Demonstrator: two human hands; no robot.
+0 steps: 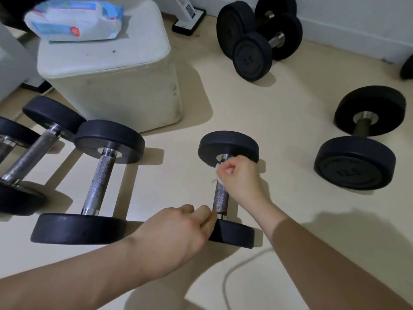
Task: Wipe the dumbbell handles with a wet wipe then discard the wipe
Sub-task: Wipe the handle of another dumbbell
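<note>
A small black dumbbell (220, 199) with a knurled metal handle lies on the floor in front of me. My right hand (239, 175) grips a white wet wipe (218, 174) wrapped round the far end of that handle, close to the far weight. Only a small edge of the wipe shows beside my fingers. My left hand (178, 227) holds the near weight of the same dumbbell, fingers curled over its edge. A larger dumbbell (99, 183) lies just to the left, parallel to it.
A pack of wet wipes (73, 20) rests on a white padded stool (111, 63) at the back left. More dumbbells lie at the far left (29, 157), the back (257, 39) and the right (362, 139). A white cable (232, 274) runs across the beige floor near me.
</note>
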